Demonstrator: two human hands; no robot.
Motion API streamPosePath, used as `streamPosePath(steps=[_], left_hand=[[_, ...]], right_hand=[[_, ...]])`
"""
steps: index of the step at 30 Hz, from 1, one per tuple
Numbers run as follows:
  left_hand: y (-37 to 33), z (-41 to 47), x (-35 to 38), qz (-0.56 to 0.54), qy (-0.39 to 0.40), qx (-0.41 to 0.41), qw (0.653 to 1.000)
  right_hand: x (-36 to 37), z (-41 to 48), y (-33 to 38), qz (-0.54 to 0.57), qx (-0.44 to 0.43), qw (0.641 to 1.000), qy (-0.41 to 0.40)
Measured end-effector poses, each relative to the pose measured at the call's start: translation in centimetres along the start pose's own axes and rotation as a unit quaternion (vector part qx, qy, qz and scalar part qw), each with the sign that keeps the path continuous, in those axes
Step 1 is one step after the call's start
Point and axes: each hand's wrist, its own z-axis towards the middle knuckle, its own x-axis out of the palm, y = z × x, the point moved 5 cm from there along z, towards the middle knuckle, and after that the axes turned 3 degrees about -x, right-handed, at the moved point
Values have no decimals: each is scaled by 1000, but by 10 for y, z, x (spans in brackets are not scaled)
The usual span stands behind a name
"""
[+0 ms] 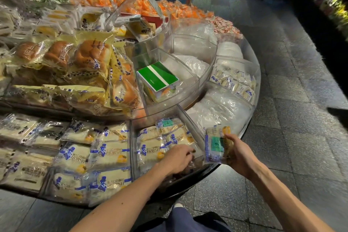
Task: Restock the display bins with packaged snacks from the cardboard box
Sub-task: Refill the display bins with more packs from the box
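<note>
My right hand [237,153] grips a clear-wrapped snack pack [214,144] with blue print and a green label, held upright just right of a clear display bin [131,133]. My left hand [177,158] reaches down into that bin, fingers curled among the white-and-blue HORSH snack packs [150,149]; whether it holds one is hidden. No cardboard box shows in view.
A round tiered display holds more clear bins: white packs [105,154] to the left, bread buns [90,56] above, a green-topped carton [158,77], plastic-wrapped bundles [220,109] to the right, orange candies [143,5] at the back. Dark tiled floor [282,100] runs along the right.
</note>
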Motion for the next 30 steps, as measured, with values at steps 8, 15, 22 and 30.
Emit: streamPosePath(steps=[8,15,22,30], left_hand=[[-19,-24,-66,-551,140,-158,808],[0,-34,-77,-532,107,-122,831],[10,-35,-74,-369,-11,-101,924],[21,-19,-38,-135,-139,-123,973]], right_hand=[[57,-18,35,-335,-267,896,114],[75,-26,40,-395,-335,837,176],[58,-3,40,-410,-262,864,126],[63,26,11,-633,-301,711,62]])
